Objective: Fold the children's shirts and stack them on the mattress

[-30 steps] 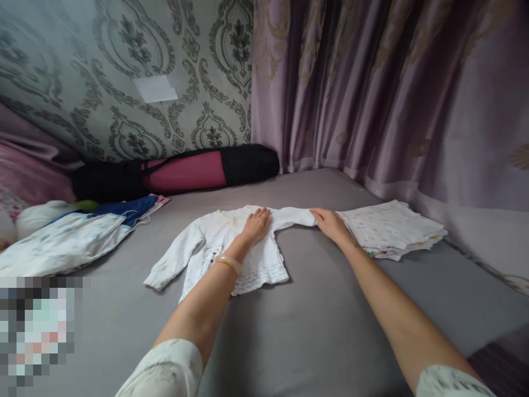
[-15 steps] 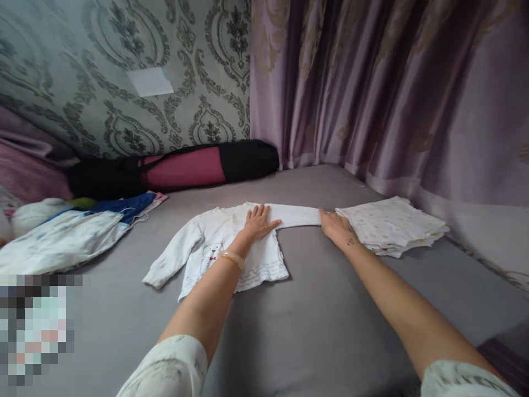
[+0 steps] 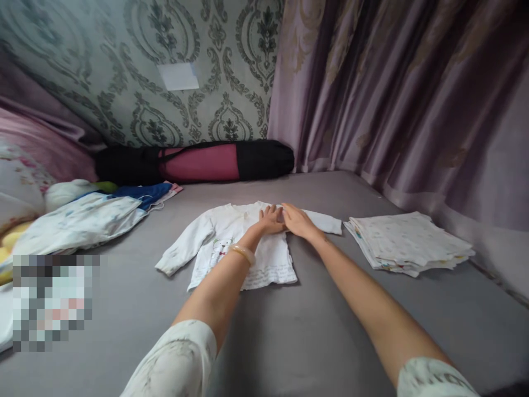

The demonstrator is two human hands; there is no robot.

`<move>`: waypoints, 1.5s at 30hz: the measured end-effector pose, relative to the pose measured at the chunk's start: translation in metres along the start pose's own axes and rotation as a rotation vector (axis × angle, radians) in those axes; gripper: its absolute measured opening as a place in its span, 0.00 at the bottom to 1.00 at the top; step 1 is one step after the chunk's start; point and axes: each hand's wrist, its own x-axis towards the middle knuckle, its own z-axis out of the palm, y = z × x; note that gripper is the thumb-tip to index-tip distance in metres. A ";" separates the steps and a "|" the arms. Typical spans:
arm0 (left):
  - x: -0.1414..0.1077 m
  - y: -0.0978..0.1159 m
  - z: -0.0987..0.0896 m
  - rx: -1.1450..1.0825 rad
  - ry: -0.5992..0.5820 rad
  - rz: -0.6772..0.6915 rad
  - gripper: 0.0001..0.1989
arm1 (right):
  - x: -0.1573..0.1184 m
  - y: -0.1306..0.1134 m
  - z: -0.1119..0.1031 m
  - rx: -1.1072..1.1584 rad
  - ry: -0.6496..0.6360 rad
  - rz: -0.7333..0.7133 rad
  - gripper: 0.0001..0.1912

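A small white long-sleeved shirt (image 3: 264,270) with a bear print lies spread on the grey sheet (image 3: 322,342). My left hand (image 3: 271,219) rests flat on its right shoulder area, fingers apart. Right beside it, my right hand (image 3: 298,220) lies over the top of the right sleeve, its fingers stretched out and meeting the left fingers. The sleeve's cuff sticks out past my right hand. The other sleeve slants down to the left.
A stack of folded patterned cloths (image 3: 409,240) lies at the right. Loose clothes (image 3: 91,220) and a plush toy (image 3: 68,193) are at the left. A black and red long bag (image 3: 198,162) lies along the wall, beside purple curtains (image 3: 351,82).
My right hand has left the sleeve's cuff and moved left to the shoulder, beside my left hand. The cuff now lies free, and the view has shifted a little left.
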 end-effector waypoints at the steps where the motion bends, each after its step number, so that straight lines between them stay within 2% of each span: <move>1: -0.001 -0.005 -0.003 -0.073 0.036 0.023 0.34 | 0.006 -0.010 0.009 0.062 -0.008 -0.010 0.26; 5: -0.020 -0.040 -0.020 -0.280 0.246 0.025 0.27 | 0.016 -0.034 0.034 0.098 -0.058 0.052 0.29; 10: -0.078 -0.095 -0.049 -0.184 0.352 -0.074 0.24 | 0.012 -0.036 0.044 -0.023 -0.126 0.081 0.31; 16: -0.148 -0.159 -0.081 -0.049 0.477 -0.344 0.23 | 0.015 -0.034 0.048 -0.119 -0.176 0.090 0.33; 21: -0.207 -0.198 -0.095 -0.041 0.454 -0.620 0.24 | 0.020 -0.035 0.047 -0.154 -0.220 0.102 0.34; 24: -0.236 -0.203 -0.098 -0.108 0.400 -0.677 0.23 | 0.026 -0.037 0.042 -0.149 -0.285 0.127 0.34; 27: -0.253 -0.196 -0.100 -0.181 0.340 -0.670 0.22 | 0.033 -0.041 0.033 -0.153 -0.342 0.139 0.35; 29: -0.256 -0.189 -0.099 -0.226 0.336 -0.672 0.23 | 0.036 -0.048 0.028 -0.186 -0.286 0.140 0.34; 32: -0.255 -0.180 -0.095 -0.296 0.322 -0.680 0.22 | 0.038 -0.064 0.022 -0.210 -0.087 0.092 0.30; 34: -0.251 -0.177 -0.091 -0.326 0.305 -0.695 0.21 | 0.038 -0.078 0.022 -0.181 -0.009 0.026 0.26; 39: -0.246 -0.184 -0.090 -0.411 0.253 -0.724 0.18 | 0.042 -0.119 0.031 -0.091 0.010 -0.104 0.22; 41: -0.245 -0.192 -0.098 -0.459 0.294 -0.683 0.18 | 0.045 -0.136 0.037 -0.057 -0.018 -0.144 0.21; 45: -0.242 -0.214 -0.126 -0.523 0.485 -0.629 0.18 | 0.052 -0.166 0.055 -0.001 -0.082 -0.178 0.21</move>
